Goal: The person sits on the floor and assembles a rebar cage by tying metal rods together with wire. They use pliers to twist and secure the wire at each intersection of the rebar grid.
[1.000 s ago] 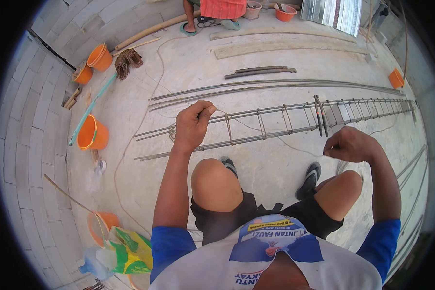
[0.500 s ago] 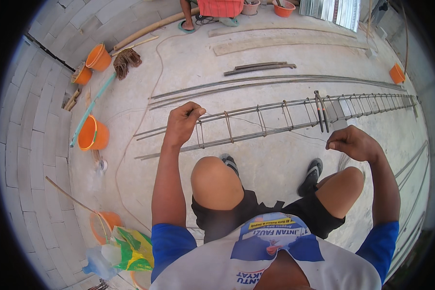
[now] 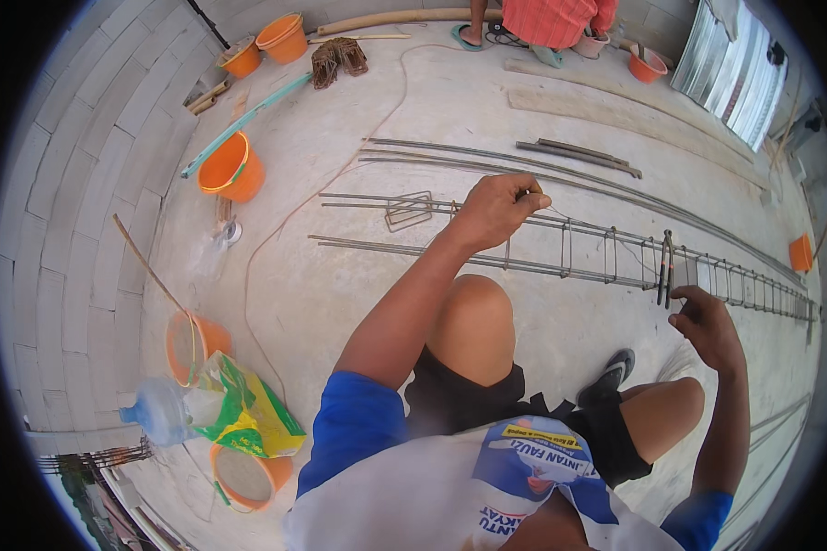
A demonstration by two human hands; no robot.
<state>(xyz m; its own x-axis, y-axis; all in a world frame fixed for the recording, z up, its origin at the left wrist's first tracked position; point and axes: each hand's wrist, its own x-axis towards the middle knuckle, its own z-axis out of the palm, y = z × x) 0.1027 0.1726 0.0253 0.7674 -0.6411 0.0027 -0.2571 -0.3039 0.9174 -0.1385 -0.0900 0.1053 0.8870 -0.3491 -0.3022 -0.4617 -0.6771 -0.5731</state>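
My left hand (image 3: 501, 209) is closed in a pinch on a thin tie wire (image 3: 623, 241), above the left part of a long rebar cage (image 3: 583, 275). The cage lies on the floor, its bars joined by several rectangular stirrups. Beside the pincers (image 3: 665, 268), my right hand (image 3: 710, 329) has thumb and forefinger apart, with nothing visible between them. Those pincers rest across the cage, dark handles toward me. Loose stirrups (image 3: 409, 213) lie at the cage's left end. Where the wire's right end lies is hard to make out.
Loose rebars (image 3: 487, 165) and wooden boards (image 3: 606, 110) lie beyond the cage. Orange buckets (image 3: 232, 170) stand at left, near a yellow-green sack (image 3: 248, 404). A person in red (image 3: 551, 20) sits at the back, beside corrugated metal sheets (image 3: 730, 73).
My view has swung left. The right hand, earlier pinching the wire's right end, has let it go and moved close to the pincers. My left hand still pinches the wire.
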